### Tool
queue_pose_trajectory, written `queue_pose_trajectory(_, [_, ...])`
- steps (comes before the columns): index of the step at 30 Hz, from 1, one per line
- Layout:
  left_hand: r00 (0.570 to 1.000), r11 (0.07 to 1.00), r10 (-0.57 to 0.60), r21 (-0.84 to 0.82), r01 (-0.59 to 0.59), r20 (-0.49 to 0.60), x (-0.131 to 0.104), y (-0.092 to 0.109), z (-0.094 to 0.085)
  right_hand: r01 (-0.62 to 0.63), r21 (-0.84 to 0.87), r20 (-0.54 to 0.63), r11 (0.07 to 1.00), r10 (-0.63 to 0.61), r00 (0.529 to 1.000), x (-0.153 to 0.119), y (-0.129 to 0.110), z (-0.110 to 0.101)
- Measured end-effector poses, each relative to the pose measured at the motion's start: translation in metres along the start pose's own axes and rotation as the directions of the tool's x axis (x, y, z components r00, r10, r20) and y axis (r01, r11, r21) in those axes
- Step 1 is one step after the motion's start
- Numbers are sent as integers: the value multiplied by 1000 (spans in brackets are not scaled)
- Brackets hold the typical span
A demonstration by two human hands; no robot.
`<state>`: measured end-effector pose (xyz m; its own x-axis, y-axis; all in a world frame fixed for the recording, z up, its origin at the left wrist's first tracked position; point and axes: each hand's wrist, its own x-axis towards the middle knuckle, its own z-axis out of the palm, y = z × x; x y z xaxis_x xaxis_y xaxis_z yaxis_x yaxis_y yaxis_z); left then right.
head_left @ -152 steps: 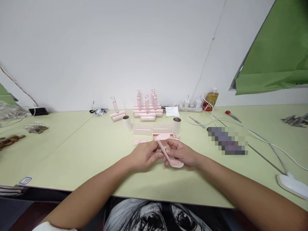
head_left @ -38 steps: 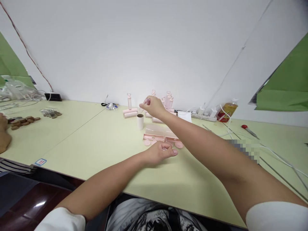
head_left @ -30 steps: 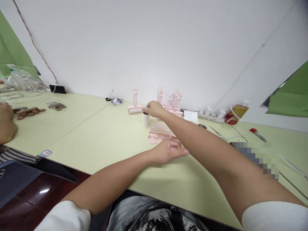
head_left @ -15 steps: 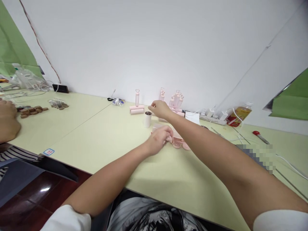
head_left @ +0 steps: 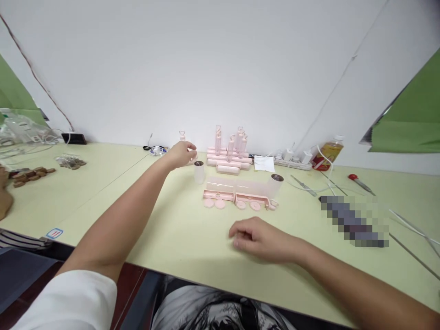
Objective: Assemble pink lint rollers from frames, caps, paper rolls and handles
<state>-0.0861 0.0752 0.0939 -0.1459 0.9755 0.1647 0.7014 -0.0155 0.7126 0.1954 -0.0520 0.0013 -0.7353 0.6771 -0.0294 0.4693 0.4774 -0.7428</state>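
My left hand [head_left: 182, 155] reaches over the back left of the table, fingers bent and apart, beside lying pink cylinders that it mostly covers. The heart-shaped loop of an upright pink tube [head_left: 182, 136] shows above it. Just right of that hand stands a white cylinder with a dark top [head_left: 199, 173]. My right hand [head_left: 256, 236] is low over the table, loosely curled with a gap between thumb and fingers and nothing visible inside. Beyond it lie pink trough-like shells [head_left: 220, 195], pink discs [head_left: 255, 206] and clear pale cover pieces [head_left: 222, 184].
Several pink tubes with heart loops [head_left: 230, 149] stand among lying pink cylinders [head_left: 228, 169] by the wall. Another dark-topped cylinder [head_left: 277, 183], a knife-like tool [head_left: 303, 185], a power strip [head_left: 292, 163] and a bottle [head_left: 328, 153] are to the right. Another person's hand [head_left: 4, 195] shows at far left.
My left hand has left the pink pieces in the middle and moved to the back left. My right hand has drawn back from the rear toward the near table. The view has shifted right.
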Motion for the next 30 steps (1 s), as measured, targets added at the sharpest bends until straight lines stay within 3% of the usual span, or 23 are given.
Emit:
queue_pose_trajectory(5, [991, 972, 33, 226, -62, 131, 24, 12, -1, 7, 23, -41, 1000, -7, 999, -8, 10, 17])
queue_pose_trajectory(8, [990, 961, 33, 269, -69, 135, 30, 16, -2, 30, -53, -131, 998, -36, 991, -5, 13, 9])
queue_pose_trajectory(10, [992, 956, 37, 283, -70, 120, 30, 18, -2, 2, -156, -256, 988, -42, 966, -5, 16, -3])
queue_pose_trajectory(12, [993, 956, 27, 289, -60, 116, 29, 17, -4, -89, -194, -414, 977, 1, 910, -7, 21, -21])
queue_pose_trajectory(15, [989, 957, -13, 288, -30, 146, 30, 13, -5, -342, -164, -659, 925, 155, 736, -13, 32, -51])
queue_pose_trajectory(16, [986, 957, -26, 289, -23, 162, 31, 12, -5, -412, -157, -692, 898, 198, 694, -15, 36, -60])
queue_pose_trajectory(18, [981, 955, -40, 295, -18, 189, 34, 9, -3, -533, -176, -704, 827, 273, 656, -18, 45, -73])
queue_pose_trajectory(23, [976, 939, -67, 343, -7, 205, 38, 8, 6, -653, -223, -582, 724, 439, 685, -15, 60, -74])
queue_pose_trajectory(27, [978, 941, -34, 337, -39, 207, 33, 12, 11, -638, -275, -577, 719, 407, 708, -15, 61, -71])
queue_pose_trajectory(30, [978, 943, -12, 329, -59, 210, 31, 13, 13, -623, -249, -688, 742, 317, 653, -18, 54, -82])
